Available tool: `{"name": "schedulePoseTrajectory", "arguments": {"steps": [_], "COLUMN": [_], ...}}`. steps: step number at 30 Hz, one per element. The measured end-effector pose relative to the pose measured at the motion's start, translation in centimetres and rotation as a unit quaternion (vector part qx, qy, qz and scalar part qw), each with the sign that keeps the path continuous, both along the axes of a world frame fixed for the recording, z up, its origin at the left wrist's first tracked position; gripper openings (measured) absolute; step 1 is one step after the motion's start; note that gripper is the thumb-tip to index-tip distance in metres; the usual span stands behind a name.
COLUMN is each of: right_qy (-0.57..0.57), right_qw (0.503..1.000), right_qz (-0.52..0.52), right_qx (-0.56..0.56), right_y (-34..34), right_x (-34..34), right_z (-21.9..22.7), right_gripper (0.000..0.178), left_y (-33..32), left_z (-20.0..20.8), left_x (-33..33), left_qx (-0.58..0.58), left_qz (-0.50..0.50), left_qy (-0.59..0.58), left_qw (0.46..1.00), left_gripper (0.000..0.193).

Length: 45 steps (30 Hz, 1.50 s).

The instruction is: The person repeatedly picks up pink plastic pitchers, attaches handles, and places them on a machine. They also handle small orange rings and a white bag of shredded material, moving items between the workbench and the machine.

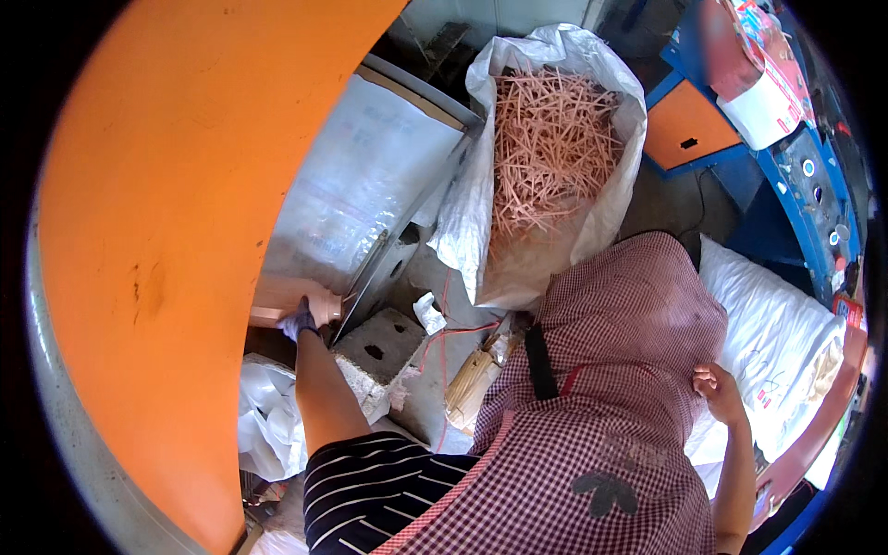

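My left hand (298, 321) wears a pale glove and reaches forward under the big orange curved cover (176, 185). It grips a pale pink moulded piece (291, 301) that sits by a metal plate (375, 268) of the machine. My right hand (717, 384) is bare and hangs by my side, fingers loosely curled with nothing in them, next to a white sack (777, 333). My checked apron (601, 398) fills the lower middle.
A large open white woven sack (467, 213) holds several thin pink plastic sticks (550, 148). A concrete block (379, 347) and crumpled white plastic (268, 416) lie on the floor. A blue and orange machine (703, 129) stands at the upper right.
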State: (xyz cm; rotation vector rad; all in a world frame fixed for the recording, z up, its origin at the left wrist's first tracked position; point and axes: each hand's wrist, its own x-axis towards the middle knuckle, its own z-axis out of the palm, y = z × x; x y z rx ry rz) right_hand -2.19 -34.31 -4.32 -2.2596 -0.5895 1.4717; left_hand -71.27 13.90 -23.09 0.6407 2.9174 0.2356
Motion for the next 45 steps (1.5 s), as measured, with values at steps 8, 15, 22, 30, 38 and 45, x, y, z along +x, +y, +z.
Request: {"name": "schedulePoseTrajectory", "arguments": {"steps": [8, 15, 22, 30, 38, 45], "right_qy": [0.006, -0.042, -0.090, -0.015, -0.012, 0.021], "right_qw": [1.000, 0.996, 0.985, 0.991, 0.983, 0.976], "right_qz": [0.020, 0.068, 0.087, -0.014, -0.042, -0.026], "right_qx": [-0.012, 0.030, 0.115, 0.134, 0.177, 0.216], "right_y": [2.0, 5.5, 4.0, -1.4, -1.4, 0.2], "right_x": [1.3, 1.7, 1.1, 1.9, 1.4, 2.7], "right_z": [-0.2, -1.9, -3.4, -2.6, -2.2, -3.0], "right_gripper": [0.024, 0.024, 0.031, 0.032, 0.032, 0.030], "left_y": [-1.1, 0.3, -9.6, -15.6, -19.5, -12.9], "left_z": [-0.8, 10.2, 12.3, 10.4, 12.5, 13.5], "left_x": [-2.3, 13.3, 31.3, 44.9, 46.9, 41.8], "left_qx": [0.297, 0.301, 0.222, -0.075, -0.185, 0.074], "left_qz": [0.032, -0.467, -0.167, 0.112, 0.187, -0.273], "left_qy": [-0.245, -0.419, -0.860, -0.988, -0.965, -0.901], "left_qw": [0.922, 0.718, 0.429, 0.075, -0.015, 0.328], "left_gripper": [0.018, 0.031, 0.045, 0.055, 0.058, 0.056]}}
